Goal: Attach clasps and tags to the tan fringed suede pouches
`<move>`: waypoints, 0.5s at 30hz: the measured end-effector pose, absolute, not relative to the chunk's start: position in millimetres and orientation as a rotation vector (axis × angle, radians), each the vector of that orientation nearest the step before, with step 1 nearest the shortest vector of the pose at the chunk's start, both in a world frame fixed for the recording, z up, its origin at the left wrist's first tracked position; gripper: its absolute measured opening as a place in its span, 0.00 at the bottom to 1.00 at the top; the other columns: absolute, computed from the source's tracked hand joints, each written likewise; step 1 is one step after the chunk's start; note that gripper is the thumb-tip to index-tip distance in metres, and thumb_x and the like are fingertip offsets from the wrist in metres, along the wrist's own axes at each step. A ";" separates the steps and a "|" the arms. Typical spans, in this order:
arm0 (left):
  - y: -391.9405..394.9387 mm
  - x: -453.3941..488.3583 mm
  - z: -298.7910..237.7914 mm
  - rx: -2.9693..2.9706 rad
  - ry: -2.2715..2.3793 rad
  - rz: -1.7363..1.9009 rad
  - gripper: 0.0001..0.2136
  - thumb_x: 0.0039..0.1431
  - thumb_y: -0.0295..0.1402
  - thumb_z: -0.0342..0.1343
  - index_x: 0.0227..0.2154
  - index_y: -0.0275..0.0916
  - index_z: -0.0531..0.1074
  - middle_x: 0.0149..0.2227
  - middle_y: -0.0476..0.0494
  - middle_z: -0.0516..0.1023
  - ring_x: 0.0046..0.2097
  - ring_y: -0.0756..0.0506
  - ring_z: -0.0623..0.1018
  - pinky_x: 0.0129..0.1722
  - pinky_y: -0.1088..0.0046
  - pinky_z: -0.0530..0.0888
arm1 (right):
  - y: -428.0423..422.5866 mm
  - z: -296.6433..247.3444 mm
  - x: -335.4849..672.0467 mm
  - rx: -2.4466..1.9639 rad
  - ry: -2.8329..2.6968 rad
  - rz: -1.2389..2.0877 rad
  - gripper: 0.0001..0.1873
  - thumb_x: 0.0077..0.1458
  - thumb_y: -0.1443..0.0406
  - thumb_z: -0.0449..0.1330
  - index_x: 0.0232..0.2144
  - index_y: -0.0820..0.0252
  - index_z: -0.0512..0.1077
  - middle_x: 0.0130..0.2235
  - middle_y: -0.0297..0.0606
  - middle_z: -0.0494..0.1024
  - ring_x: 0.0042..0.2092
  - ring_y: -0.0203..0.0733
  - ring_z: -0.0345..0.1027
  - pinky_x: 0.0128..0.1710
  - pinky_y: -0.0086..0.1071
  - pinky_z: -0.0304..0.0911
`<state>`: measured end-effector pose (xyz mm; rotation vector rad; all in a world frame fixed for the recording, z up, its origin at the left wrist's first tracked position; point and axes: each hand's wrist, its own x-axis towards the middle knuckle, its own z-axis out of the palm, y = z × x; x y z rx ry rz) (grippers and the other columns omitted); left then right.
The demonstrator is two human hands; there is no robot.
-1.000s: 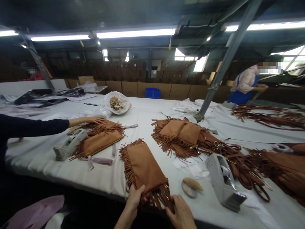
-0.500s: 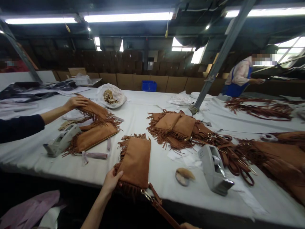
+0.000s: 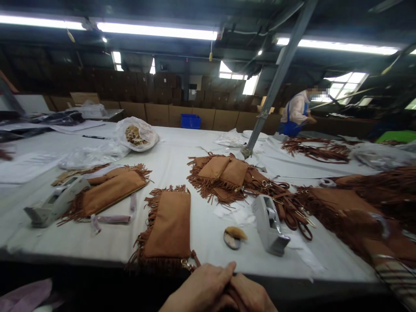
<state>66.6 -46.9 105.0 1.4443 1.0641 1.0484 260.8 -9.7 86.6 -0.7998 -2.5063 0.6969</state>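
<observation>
A tan suede bag with fringe (image 3: 169, 225) lies flat at the near edge of the white table (image 3: 201, 156). Its clasp and brown strap (image 3: 195, 260) hang off the edge toward me. Both my hands are together just below that edge. My left hand (image 3: 201, 289) is curled over the strap, and my right hand (image 3: 251, 297) is closed against it from the right, with the strap's end showing between them. A small tan and grey pad (image 3: 234, 237) lies right of the bag.
Two grey tape dispensers (image 3: 269, 225) (image 3: 55, 201) stand on the table. More fringed bags (image 3: 221, 173) (image 3: 107, 190) and a heap of straps (image 3: 292, 208) lie around. A slanted metal pole (image 3: 276, 82) rises mid-table. A person in a blue apron (image 3: 294, 115) works at the far right.
My left hand left the bag's bottom edge and joined my right hand on the strap below the table edge. The co-worker's arm at the left is gone from view.
</observation>
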 end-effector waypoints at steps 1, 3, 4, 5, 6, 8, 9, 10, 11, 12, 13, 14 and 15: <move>-44.2 70.3 102.5 1.415 1.066 1.025 0.22 0.48 0.35 0.65 0.48 0.44 0.74 0.40 0.34 0.81 0.47 0.30 0.78 0.55 0.55 0.65 | -8.1 91.6 260.0 -0.838 -2.472 0.746 0.15 0.61 0.64 0.48 0.39 0.57 0.75 0.33 0.41 0.79 0.35 0.42 0.73 0.36 0.29 0.67; -40.6 69.3 99.4 1.351 1.079 1.015 0.14 0.51 0.36 0.63 0.42 0.45 0.77 0.35 0.37 0.82 0.43 0.31 0.80 0.52 0.59 0.68 | -0.1 93.3 263.0 -1.023 -2.361 0.829 0.13 0.60 0.61 0.52 0.39 0.57 0.75 0.32 0.38 0.79 0.33 0.41 0.73 0.35 0.28 0.67; -39.9 66.0 99.6 1.346 1.082 1.019 0.12 0.52 0.37 0.61 0.41 0.45 0.77 0.36 0.37 0.82 0.44 0.33 0.80 0.51 0.62 0.68 | 6.6 89.9 265.9 -1.127 -2.301 0.826 0.13 0.59 0.59 0.53 0.40 0.57 0.74 0.31 0.37 0.78 0.32 0.40 0.73 0.34 0.28 0.68; -39.8 61.9 100.9 1.363 1.089 1.029 0.11 0.54 0.38 0.59 0.41 0.45 0.77 0.39 0.38 0.82 0.45 0.35 0.79 0.50 0.64 0.69 | 15.0 83.8 269.1 -1.214 -2.248 0.780 0.15 0.58 0.57 0.54 0.41 0.57 0.74 0.31 0.37 0.78 0.31 0.40 0.73 0.34 0.28 0.68; -40.2 57.3 102.9 1.395 1.105 1.046 0.12 0.57 0.39 0.56 0.43 0.45 0.76 0.41 0.39 0.82 0.45 0.37 0.79 0.48 0.67 0.71 | 24.7 75.5 271.8 -1.281 -2.211 0.693 0.16 0.59 0.56 0.53 0.42 0.57 0.74 0.31 0.37 0.78 0.31 0.41 0.73 0.34 0.29 0.68; -42.5 48.3 107.4 1.452 1.161 1.082 0.15 0.62 0.41 0.50 0.45 0.43 0.75 0.39 0.40 0.82 0.36 0.43 0.80 0.39 0.72 0.73 | 45.6 54.3 273.7 -1.329 -2.214 0.471 0.18 0.61 0.57 0.49 0.43 0.57 0.75 0.35 0.40 0.78 0.35 0.43 0.73 0.38 0.31 0.68; -44.0 44.1 108.8 1.451 1.190 1.095 0.16 0.63 0.42 0.47 0.45 0.41 0.74 0.35 0.41 0.82 0.29 0.47 0.78 0.32 0.75 0.72 | 55.6 42.7 272.4 -1.343 -2.243 0.372 0.18 0.61 0.58 0.47 0.43 0.56 0.75 0.35 0.40 0.77 0.35 0.43 0.73 0.37 0.32 0.68; -45.5 40.1 109.4 1.420 1.213 1.106 0.18 0.64 0.44 0.45 0.44 0.38 0.74 0.29 0.42 0.80 0.23 0.50 0.73 0.25 0.77 0.69 | 64.4 31.2 269.5 -1.366 -2.284 0.282 0.19 0.62 0.60 0.46 0.45 0.55 0.74 0.35 0.40 0.76 0.33 0.42 0.73 0.35 0.31 0.67; -47.1 36.3 108.8 1.366 1.230 1.118 0.20 0.64 0.46 0.44 0.43 0.37 0.74 0.25 0.44 0.78 0.19 0.52 0.68 0.20 0.79 0.64 | 71.9 20.4 265.5 -1.404 -2.326 0.195 0.18 0.62 0.61 0.46 0.46 0.53 0.74 0.34 0.39 0.75 0.31 0.41 0.72 0.31 0.30 0.66; -48.5 32.6 107.2 1.305 1.239 1.131 0.21 0.63 0.47 0.44 0.42 0.36 0.73 0.22 0.47 0.75 0.17 0.53 0.64 0.17 0.80 0.60 | 77.9 10.5 261.0 -1.443 -2.368 0.112 0.18 0.61 0.63 0.47 0.47 0.52 0.73 0.33 0.38 0.74 0.29 0.40 0.70 0.28 0.29 0.64; -49.8 28.9 104.7 1.245 1.245 1.155 0.22 0.62 0.49 0.45 0.41 0.35 0.73 0.20 0.48 0.73 0.16 0.54 0.62 0.15 0.80 0.57 | 82.3 1.9 256.5 -1.475 -2.401 0.040 0.17 0.60 0.65 0.49 0.47 0.52 0.73 0.32 0.38 0.73 0.28 0.40 0.70 0.26 0.29 0.63; -50.9 25.4 101.4 1.188 1.257 1.191 0.23 0.61 0.50 0.46 0.41 0.34 0.73 0.20 0.50 0.71 0.16 0.55 0.60 0.15 0.80 0.55 | 85.4 -5.3 252.8 -1.494 -2.426 -0.018 0.17 0.59 0.67 0.50 0.47 0.52 0.73 0.32 0.39 0.72 0.28 0.40 0.69 0.26 0.28 0.62; -51.9 22.1 97.6 1.135 1.273 1.234 0.24 0.60 0.52 0.47 0.41 0.34 0.73 0.19 0.51 0.69 0.16 0.55 0.59 0.14 0.80 0.54 | 87.4 -11.2 250.1 -1.495 -2.440 -0.060 0.18 0.58 0.69 0.51 0.47 0.52 0.73 0.32 0.40 0.72 0.29 0.40 0.70 0.27 0.28 0.62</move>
